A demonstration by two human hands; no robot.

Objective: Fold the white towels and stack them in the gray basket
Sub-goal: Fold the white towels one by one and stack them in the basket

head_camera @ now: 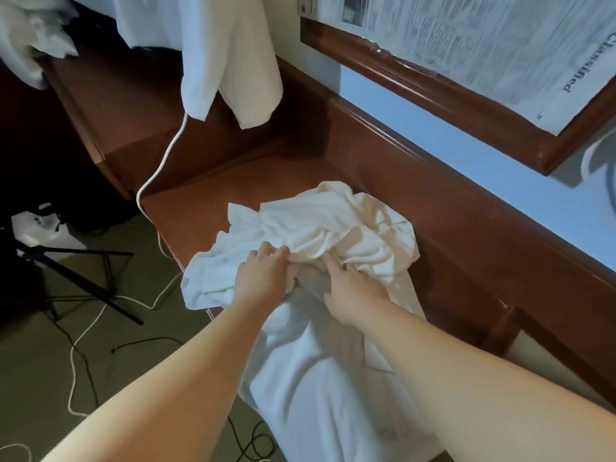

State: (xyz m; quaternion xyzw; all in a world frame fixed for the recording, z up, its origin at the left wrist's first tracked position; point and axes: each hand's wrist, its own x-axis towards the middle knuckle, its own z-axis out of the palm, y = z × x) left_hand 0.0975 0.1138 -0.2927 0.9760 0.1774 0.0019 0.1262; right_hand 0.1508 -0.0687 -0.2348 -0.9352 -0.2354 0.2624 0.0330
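Both of my hands are down in a crumpled white towel [333,228] heaped on the reddish wooden worktop [450,235], its near end spilling off the front edge and hanging toward me — a heap like this has to be opened out before any fold can start, which I judge is why the hands go in at its middle. My left hand [261,276] lies on the cloth with fingers curled over a ridge of fabric, apparently gathering it; my right hand [350,291] has its fingers pushed into a fold beside it, the tips hidden in the cloth, so I cannot tell whether it pinches or only presses. The two hands sit near each other, not touching. More white cloth [230,51] hangs at the far end of the worktop, and another bundle [33,31] sits at the upper left. A white cord [160,161] trails off the worktop to the floor, where a black tripod [76,278] stands. The gray basket is nowhere in view — stacking looks a long way off.
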